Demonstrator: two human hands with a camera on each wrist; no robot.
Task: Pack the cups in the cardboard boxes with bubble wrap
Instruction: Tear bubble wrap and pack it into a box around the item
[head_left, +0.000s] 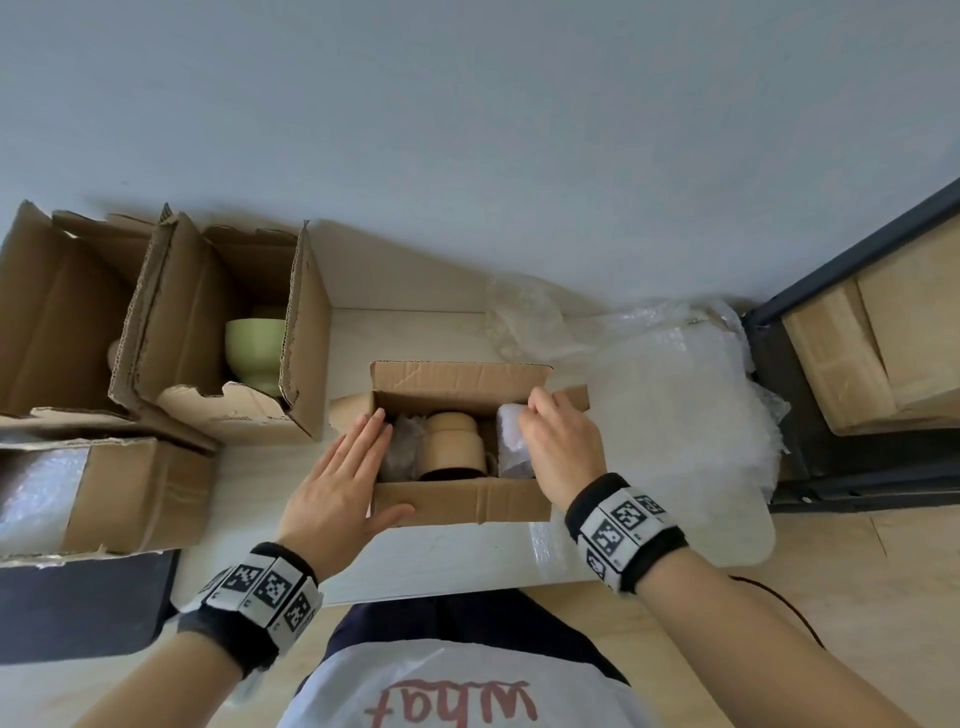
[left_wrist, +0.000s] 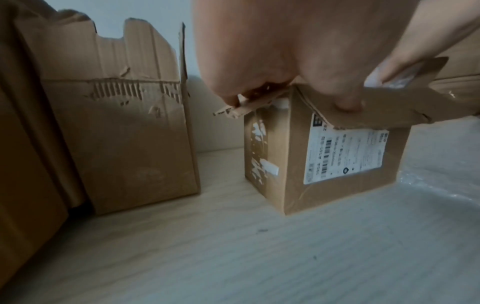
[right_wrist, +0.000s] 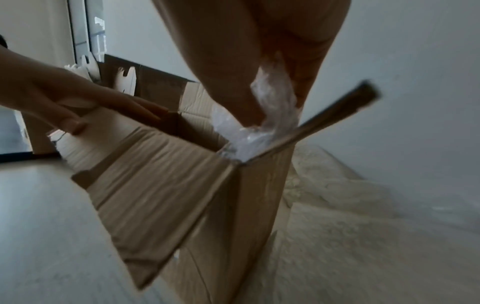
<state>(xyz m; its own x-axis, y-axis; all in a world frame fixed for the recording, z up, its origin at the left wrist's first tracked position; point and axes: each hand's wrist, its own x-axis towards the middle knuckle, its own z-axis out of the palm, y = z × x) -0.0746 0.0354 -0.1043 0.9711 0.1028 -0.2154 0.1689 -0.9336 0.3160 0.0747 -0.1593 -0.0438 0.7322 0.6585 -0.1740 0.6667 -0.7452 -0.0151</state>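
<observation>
Head view — left hand (head_left: 340, 480) flat on the box (head_left: 462, 501), right hand (head_left: 558, 441) fingers gripping a bubble-wrapped cup (head_left: 511, 441).

Left hand (head_left: 340, 483) flat, fingers (head_left: 366, 441) straight (thumb splayed); right hand (head_left: 563, 449) curled, pinching.

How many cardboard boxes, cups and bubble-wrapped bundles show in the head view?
Cardboard boxes: 4 (far-left box, box with green cup, near-left box, small box)
Cups: 2 (green cup, tan cup)
Bubble-wrapped bundles: 1 (white bundle)
Total: 7
</observation>
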